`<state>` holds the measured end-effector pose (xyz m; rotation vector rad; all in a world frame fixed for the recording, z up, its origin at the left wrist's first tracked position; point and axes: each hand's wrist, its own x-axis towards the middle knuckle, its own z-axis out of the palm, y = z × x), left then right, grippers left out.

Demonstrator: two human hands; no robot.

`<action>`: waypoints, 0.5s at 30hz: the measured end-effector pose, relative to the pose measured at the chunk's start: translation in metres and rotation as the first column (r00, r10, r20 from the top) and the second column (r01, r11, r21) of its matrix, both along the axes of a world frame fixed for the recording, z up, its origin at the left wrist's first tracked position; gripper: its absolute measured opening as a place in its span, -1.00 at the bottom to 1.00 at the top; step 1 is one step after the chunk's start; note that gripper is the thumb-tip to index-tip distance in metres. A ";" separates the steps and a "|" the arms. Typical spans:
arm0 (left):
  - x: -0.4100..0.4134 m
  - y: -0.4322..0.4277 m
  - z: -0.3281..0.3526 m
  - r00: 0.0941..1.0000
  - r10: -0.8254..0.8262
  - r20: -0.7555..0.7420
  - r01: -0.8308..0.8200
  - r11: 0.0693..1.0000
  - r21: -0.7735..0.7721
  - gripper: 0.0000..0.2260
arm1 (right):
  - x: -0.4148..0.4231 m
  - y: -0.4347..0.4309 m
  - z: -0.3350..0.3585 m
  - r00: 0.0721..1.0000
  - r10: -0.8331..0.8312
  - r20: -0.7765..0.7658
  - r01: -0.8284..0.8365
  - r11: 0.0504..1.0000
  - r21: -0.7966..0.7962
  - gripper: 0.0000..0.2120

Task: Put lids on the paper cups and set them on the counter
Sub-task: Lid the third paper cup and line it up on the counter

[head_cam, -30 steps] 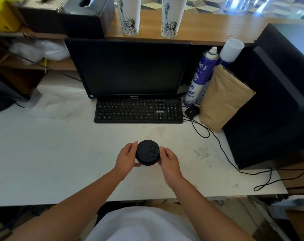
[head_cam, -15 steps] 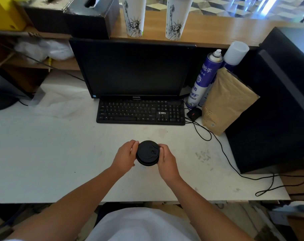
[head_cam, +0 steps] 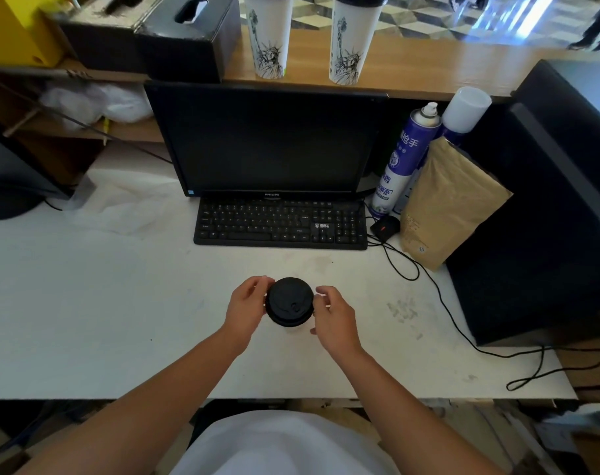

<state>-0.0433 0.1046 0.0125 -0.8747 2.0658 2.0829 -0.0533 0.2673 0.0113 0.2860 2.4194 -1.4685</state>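
The left hand (head_cam: 245,305) grips the black lid (head_cam: 289,301) on a paper cup (head_cam: 297,326) above the desk (head_cam: 86,303). The right hand (head_cam: 333,315) curls half-open just beside it; contact is unclear.

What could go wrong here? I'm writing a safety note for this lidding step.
1. The lid looks slightly tilted on the cup; if it is not seated all round, it could pop off when lifted.
2. The right hand seems only loosely placed, so the left hand pressing alone could tip the cup.
3. The keyboard and cable lie nearby; whether the cup holds liquid is hidden, but a spill would reach them.
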 end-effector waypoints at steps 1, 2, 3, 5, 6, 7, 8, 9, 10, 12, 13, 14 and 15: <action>0.001 0.000 0.000 1.000 0.014 -0.008 -0.014 1.000 0.003 -0.78 | 0.000 0.001 0.000 0.999 0.014 0.029 -0.014 1.000 0.000 -0.75; 0.001 0.000 0.000 1.000 0.016 -0.012 -0.016 1.000 0.005 -0.77 | 0.000 0.002 0.000 0.998 0.030 0.052 -0.030 1.000 -0.011 -0.77; 0.002 0.001 0.000 1.000 0.017 -0.016 -0.017 1.000 0.020 -0.76 | 0.001 0.001 0.002 0.996 0.044 0.075 -0.042 0.999 -0.032 -0.78; 0.004 0.005 0.002 0.999 0.030 -0.014 -0.028 0.996 0.082 -0.74 | 0.004 -0.001 0.006 0.990 0.065 0.128 -0.053 0.994 -0.095 -0.74; 0.005 0.007 0.003 0.999 0.051 -0.006 -0.050 0.990 0.133 -0.73 | 0.005 -0.002 0.007 0.986 0.070 0.149 -0.052 0.991 -0.127 -0.72; 0.006 0.007 0.004 0.996 0.088 0.003 -0.087 0.975 0.205 -0.73 | 0.007 -0.003 0.008 0.984 0.073 0.165 -0.049 0.988 -0.149 -0.71; 0.007 0.008 0.004 0.990 0.137 0.014 -0.135 0.946 0.293 -0.74 | 0.009 -0.004 0.008 0.982 0.073 0.177 -0.044 0.986 -0.163 -0.69; 0.008 0.008 0.004 0.982 0.186 0.020 -0.179 0.905 0.386 -0.74 | 0.010 -0.005 0.008 0.980 0.074 0.187 -0.042 0.985 -0.169 -0.68; 0.008 0.008 0.002 0.974 0.224 0.021 -0.209 0.865 0.456 -0.74 | 0.011 -0.006 0.008 0.978 0.077 0.196 -0.044 0.984 -0.171 -0.66; 0.009 0.007 0.000 0.964 0.264 0.003 -0.226 0.821 0.525 -0.72 | 0.012 -0.007 0.007 0.973 0.076 0.218 -0.037 0.983 -0.178 -0.64; 0.009 0.007 -0.001 0.961 0.277 -0.007 -0.230 0.810 0.539 -0.72 | 0.013 -0.008 0.006 0.970 0.066 0.234 -0.021 0.981 -0.191 -0.64; 0.009 0.008 -0.001 0.959 0.284 -0.001 -0.239 0.809 0.537 -0.73 | 0.013 -0.008 0.007 0.966 0.054 0.254 0.001 0.978 -0.210 -0.64; 0.009 0.010 -0.002 0.959 0.283 0.006 -0.244 0.816 0.524 -0.75 | 0.014 -0.009 0.007 0.961 0.043 0.272 0.022 0.973 -0.229 -0.64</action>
